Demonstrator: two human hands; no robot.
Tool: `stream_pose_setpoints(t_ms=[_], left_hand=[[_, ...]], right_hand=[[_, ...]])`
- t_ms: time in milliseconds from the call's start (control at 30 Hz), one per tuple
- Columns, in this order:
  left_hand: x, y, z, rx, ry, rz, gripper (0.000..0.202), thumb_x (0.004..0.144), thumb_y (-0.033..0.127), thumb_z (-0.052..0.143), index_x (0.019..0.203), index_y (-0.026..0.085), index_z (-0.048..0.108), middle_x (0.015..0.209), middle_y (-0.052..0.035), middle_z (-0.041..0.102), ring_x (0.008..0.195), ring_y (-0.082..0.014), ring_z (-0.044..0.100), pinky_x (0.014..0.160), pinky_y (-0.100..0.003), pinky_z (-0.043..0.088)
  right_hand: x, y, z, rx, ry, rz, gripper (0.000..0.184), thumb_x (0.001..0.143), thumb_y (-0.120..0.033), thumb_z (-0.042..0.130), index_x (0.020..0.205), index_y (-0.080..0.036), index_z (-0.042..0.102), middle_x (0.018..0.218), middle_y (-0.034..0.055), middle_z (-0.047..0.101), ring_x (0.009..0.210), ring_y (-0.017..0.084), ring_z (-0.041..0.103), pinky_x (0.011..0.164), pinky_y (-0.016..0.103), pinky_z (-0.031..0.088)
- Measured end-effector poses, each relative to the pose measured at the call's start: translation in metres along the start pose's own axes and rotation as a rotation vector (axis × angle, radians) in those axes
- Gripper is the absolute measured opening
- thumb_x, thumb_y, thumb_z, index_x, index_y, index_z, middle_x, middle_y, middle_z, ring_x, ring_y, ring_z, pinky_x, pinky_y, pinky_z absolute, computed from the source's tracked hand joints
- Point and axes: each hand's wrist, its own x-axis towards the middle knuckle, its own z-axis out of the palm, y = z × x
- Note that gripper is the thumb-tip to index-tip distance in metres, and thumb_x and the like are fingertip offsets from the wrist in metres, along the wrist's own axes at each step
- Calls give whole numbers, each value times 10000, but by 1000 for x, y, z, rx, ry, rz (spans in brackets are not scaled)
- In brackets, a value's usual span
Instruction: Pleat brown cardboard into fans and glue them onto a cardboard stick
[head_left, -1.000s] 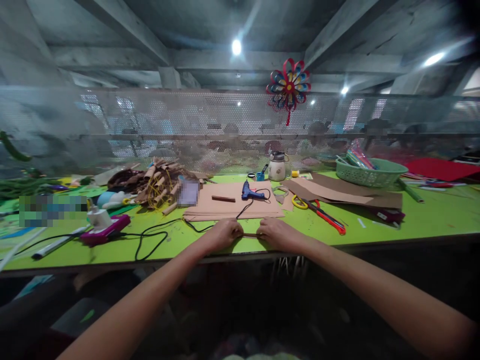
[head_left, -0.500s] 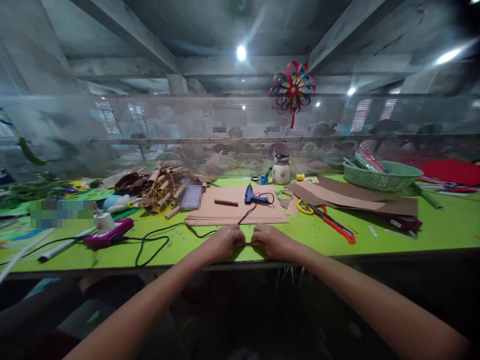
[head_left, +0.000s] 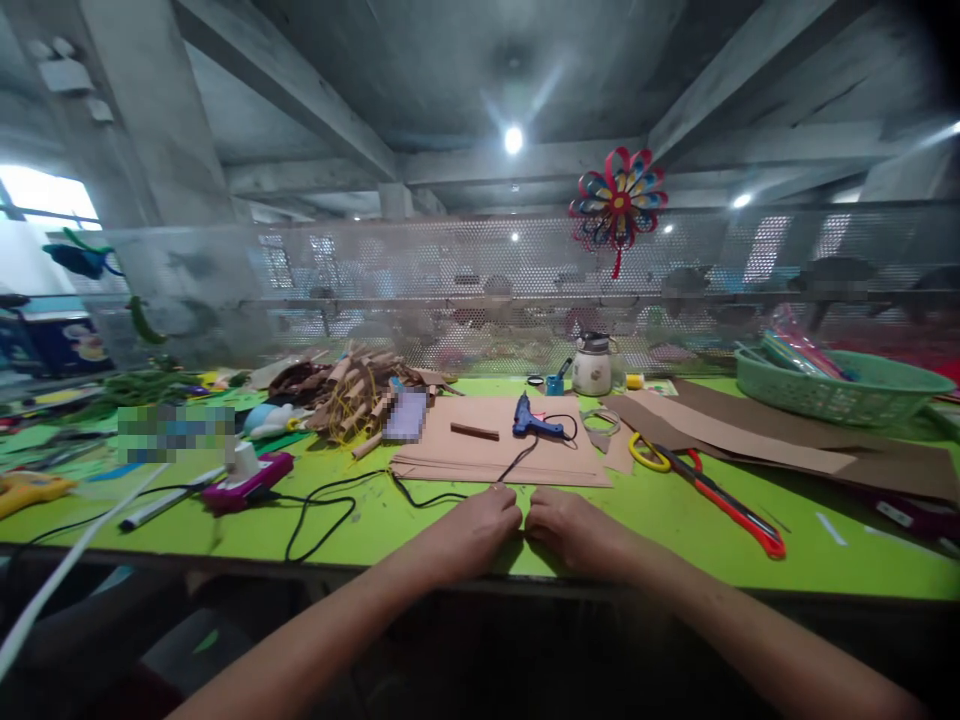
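While the head view has left hand and right hand close together this side of the glue gun, fingers curled in, any hold hidden, the brown strip lies just left of that gun. Probably light, stiffish, crushable; pinch mid-length.

Bare forearms, bare hands.

The left hand and right hand hide their own fingertips and anything pinched there. A yellow object is cut off at left; shapes behind the far mesh screen are blurred.
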Motion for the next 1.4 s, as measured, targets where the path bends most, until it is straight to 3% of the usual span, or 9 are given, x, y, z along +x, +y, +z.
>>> stream_pose_setpoints(t_ms=[300,533,700,833,1100,1400], left_hand=[[3,1,-16,-96,-93,21,59,847,140,492,829,169,541,858,-36,509,751,-144,477,634,-250,370],[-1,9,-3,-114,50,-36,33,858,170,486,833,183,504,872,-43,505,791,-157,459,634,-258,360],[4,7,7,-73,108,2,123,867,188,487,747,178,506,806,-37,495,758,-148,449,615,-270,334],[5,6,8,-83,79,3,121,857,178,502,736,176,507,781,-32,485,699,-138,436,562,-272,311],[2,10,2,-174,50,-41,73,871,156,484,814,184,520,841,-38,511,752,-136,472,615,-246,368],[4,10,-17,-40,-64,19,102,747,126,573,787,191,506,820,-34,538,706,-157,489,558,-261,344]], right_hand=[[-4,-4,-13,113,-62,-18,179,860,-91,474,843,-149,642,831,62,582,758,145,521,642,227,377],[-12,-5,-2,137,8,35,189,876,-110,459,744,-155,587,805,50,544,734,141,491,627,233,367],[-14,-3,8,71,41,36,186,856,-98,465,705,-165,549,790,39,520,712,142,460,590,253,315],[-15,-3,7,29,7,37,180,840,-83,474,707,-168,561,772,34,517,707,144,455,583,265,291],[-23,8,15,-4,3,19,136,835,-109,505,817,-210,595,818,43,545,727,159,461,575,276,288],[-24,15,23,13,-90,36,166,778,-93,519,864,-216,591,877,59,555,755,181,473,604,288,329]])
